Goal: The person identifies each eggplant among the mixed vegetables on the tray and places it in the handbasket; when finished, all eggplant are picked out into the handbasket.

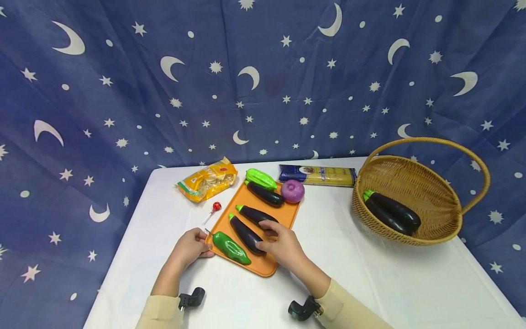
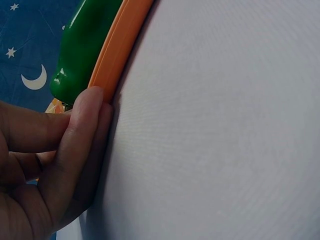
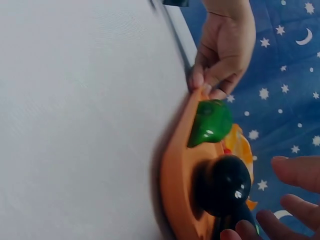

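An orange tray (image 1: 269,266) lies on the white table. My left hand (image 1: 191,248) grips its near-left corner, thumb on the rim, as the left wrist view shows. Beside that hand a green pepper (image 1: 231,248) rests along the tray's near edge. My right hand (image 1: 283,244) is over the tray's right side, fingers spread and slightly bent, around the near eggplant (image 1: 245,233); in the right wrist view the fingers (image 3: 297,172) look apart from it. A second eggplant (image 1: 255,214) lies just beyond, partly under the fingers. A third eggplant (image 1: 265,194) lies farther back.
At the tray's far end are a ridged green starfruit-like piece (image 1: 260,178) and a purple onion (image 1: 292,191). A red lollipop (image 1: 216,207) and yellow packet (image 1: 209,179) lie left. Behind is a spaghetti pack (image 1: 328,176). Right, a wicker basket (image 1: 437,196) holds two eggplants (image 1: 390,212).
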Action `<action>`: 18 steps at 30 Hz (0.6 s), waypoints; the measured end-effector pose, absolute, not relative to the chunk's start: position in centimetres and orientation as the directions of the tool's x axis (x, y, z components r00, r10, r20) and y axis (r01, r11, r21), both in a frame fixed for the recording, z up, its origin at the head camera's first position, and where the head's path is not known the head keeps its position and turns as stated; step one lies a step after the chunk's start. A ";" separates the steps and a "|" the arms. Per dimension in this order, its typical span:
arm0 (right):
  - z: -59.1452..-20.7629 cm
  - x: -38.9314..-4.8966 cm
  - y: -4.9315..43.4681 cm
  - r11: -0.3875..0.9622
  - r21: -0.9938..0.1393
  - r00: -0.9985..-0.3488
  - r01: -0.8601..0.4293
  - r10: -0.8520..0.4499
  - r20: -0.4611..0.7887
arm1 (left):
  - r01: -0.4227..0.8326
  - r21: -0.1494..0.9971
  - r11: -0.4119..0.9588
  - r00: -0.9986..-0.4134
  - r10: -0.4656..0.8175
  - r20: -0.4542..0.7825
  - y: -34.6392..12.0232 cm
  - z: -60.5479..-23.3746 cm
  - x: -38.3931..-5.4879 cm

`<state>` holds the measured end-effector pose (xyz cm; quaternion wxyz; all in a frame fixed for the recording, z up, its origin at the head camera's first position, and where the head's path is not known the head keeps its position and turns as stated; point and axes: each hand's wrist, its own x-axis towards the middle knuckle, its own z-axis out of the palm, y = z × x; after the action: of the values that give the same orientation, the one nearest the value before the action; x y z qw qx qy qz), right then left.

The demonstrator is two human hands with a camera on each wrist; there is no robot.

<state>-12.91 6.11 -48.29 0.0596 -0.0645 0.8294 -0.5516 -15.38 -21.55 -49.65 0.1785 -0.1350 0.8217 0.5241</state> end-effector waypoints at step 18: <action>-49.8 -12.5 4.0 0.601 -0.781 -0.981 -0.170 -0.177 0.077 | -0.404 0.822 0.401 -0.903 -0.031 -0.428 -21.7 -49.7 -15.4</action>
<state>-12.46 3.96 -49.84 0.0040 -0.0968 0.8947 -0.4360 -15.42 -21.66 -49.70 0.1752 -0.1329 0.8184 0.5309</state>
